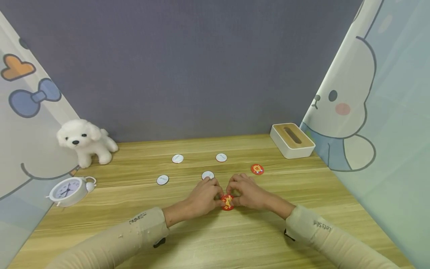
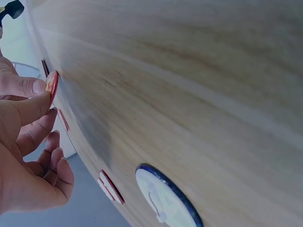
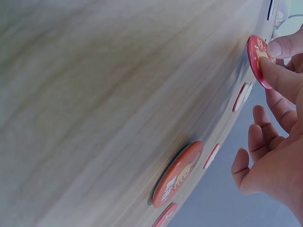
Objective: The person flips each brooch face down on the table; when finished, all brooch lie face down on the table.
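Note:
A red round disc [image 1: 227, 202] with a gold printed figure is between both hands, close over the table. At its left edge my left hand [image 1: 205, 198] pinches it with thumb and index finger. My right hand [image 1: 249, 192] does the same at the right edge, as the disc [image 3: 255, 61] in the right wrist view shows. The remaining fingers of both hands are loosely bent. Just beyond the left fingers lies a white-faced disc [image 1: 208, 175], partly covered by them. Another red disc [image 1: 257, 169] lies flat beyond the right hand.
More white discs lie farther back and left: a back-left one [image 1: 177, 158], a back-middle one [image 1: 221, 157] and a dark-rimmed one [image 1: 162, 180]. A plush dog [image 1: 85, 140] and alarm clock [image 1: 68, 191] stand left. A tissue box [image 1: 292, 140] sits back right, near the wall panels.

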Tool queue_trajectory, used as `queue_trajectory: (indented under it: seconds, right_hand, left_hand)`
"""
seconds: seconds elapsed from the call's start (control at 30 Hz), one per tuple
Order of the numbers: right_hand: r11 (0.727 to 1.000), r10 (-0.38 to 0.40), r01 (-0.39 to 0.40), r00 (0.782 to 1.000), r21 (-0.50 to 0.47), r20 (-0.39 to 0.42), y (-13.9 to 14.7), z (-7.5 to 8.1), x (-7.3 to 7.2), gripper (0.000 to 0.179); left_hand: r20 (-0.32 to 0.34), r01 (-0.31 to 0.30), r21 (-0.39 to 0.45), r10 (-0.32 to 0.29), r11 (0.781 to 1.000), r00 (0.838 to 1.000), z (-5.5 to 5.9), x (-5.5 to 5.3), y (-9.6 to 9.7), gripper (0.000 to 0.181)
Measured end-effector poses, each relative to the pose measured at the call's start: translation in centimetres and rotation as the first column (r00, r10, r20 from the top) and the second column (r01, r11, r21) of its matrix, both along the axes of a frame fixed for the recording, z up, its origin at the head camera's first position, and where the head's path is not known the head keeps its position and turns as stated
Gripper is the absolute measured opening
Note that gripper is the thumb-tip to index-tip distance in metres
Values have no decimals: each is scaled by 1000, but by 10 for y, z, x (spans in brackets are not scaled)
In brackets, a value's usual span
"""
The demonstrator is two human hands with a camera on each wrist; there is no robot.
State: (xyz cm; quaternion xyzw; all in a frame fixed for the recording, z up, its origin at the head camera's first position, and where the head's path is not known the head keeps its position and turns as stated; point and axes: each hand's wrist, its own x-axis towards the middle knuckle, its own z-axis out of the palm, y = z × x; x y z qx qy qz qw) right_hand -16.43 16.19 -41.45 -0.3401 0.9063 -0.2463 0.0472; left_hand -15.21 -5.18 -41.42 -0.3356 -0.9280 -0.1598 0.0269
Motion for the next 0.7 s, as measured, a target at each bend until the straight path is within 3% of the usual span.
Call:
queue_trajectory:
  seconds: [0.7]
  right_hand:
    - [999,24,-24,1000,-30,2,3,4,1,21]
  left_hand:
    - [10,14,22,-14,1000,1000,5,2,0,14]
